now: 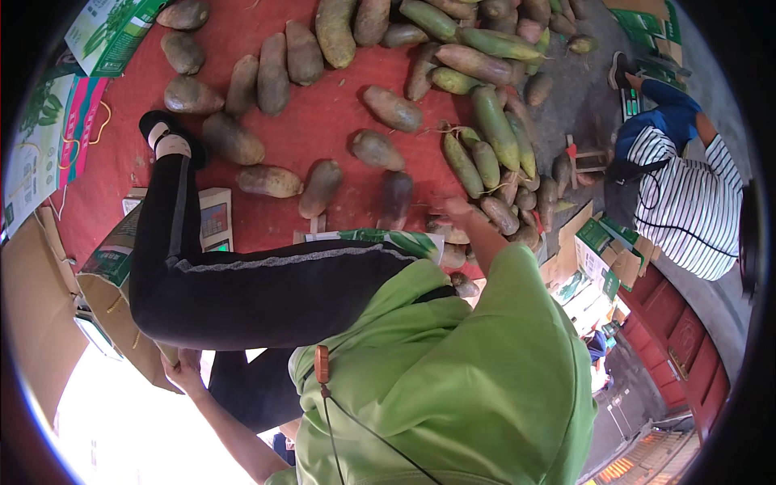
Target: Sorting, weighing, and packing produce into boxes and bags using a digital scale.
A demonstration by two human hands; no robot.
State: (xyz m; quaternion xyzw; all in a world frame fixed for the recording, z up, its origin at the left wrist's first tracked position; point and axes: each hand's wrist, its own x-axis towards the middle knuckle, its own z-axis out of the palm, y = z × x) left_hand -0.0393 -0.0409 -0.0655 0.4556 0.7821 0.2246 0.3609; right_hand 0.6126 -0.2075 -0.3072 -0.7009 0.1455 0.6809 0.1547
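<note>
Left hand [184, 368] sits at the near left with fingers curled around the bottom edge of a cardboard box [121, 267], a closed grip on the flap. Judging by the tilt, it steadies the box so the mouth stays turned toward the pile. Right hand [454, 208] is stretched out far from a green sleeve [517, 291], right at the near edge of the root vegetables [495, 121]. It's motion-blurred, so can't tell if the fingers are spread or closed, or whether they hold anything. Nearest root [499, 214] lies just right of that hand. The roots are long, muddy and some green-topped, spread loose on a red cloth [323, 121]; they're denser far right and thinner to the left, so the cloth likely keeps them off the ground and within arm's reach. A leg in black trousers [267, 291] crosses the middle with the shoe [166, 129] planted on the cloth among the roots, probably a brace for the long lean. More flat boxes [594, 255] are stacked near right. Another person in a striped shirt [695, 206] crouches at the right, well apart from both hands.
</note>
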